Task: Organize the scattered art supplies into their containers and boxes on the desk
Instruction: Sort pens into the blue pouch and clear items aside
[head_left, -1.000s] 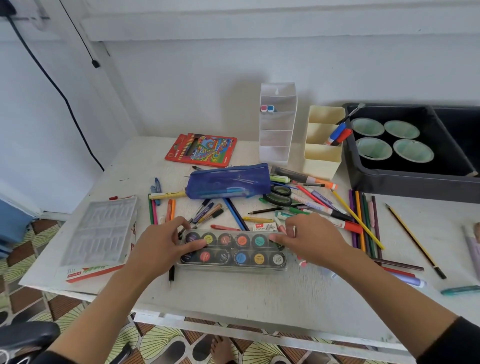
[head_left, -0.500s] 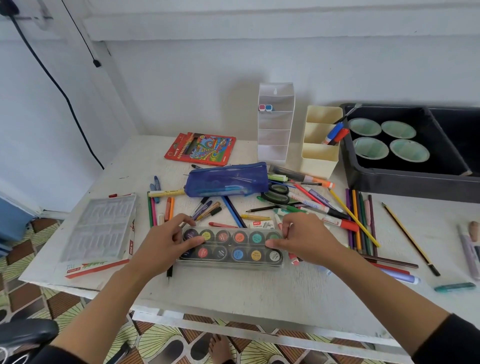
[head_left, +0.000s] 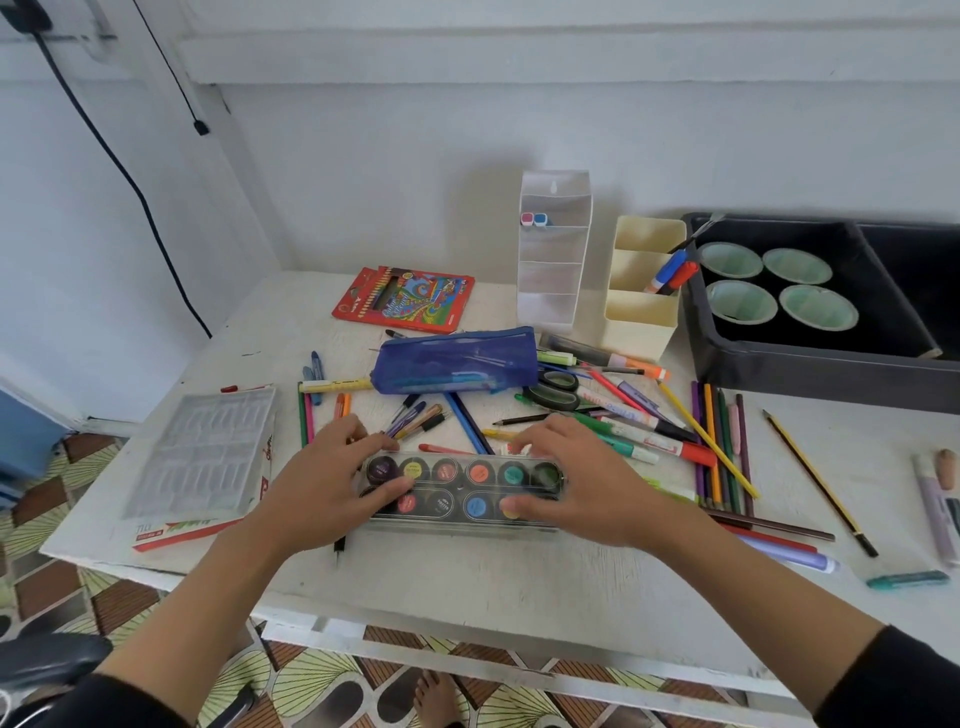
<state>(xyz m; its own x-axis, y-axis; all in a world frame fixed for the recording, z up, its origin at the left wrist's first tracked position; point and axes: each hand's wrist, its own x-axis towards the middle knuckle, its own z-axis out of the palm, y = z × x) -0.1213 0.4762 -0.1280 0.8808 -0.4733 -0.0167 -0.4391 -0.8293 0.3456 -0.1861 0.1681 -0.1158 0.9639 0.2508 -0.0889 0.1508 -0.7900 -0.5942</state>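
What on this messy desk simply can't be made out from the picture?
Head view only:
- Paint set ends: covered by the left hand and right hand gripping it.
- Blue pencil case contents: blurred shapes through its mesh.
- Black tray: its right part is cut off by the picture edge.
- White marker print: too small to read.

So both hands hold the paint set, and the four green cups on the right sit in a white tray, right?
Not quite. The head view shows that the tray with the four green cups is black, not white. The left hand and right hand do hold the paint set.
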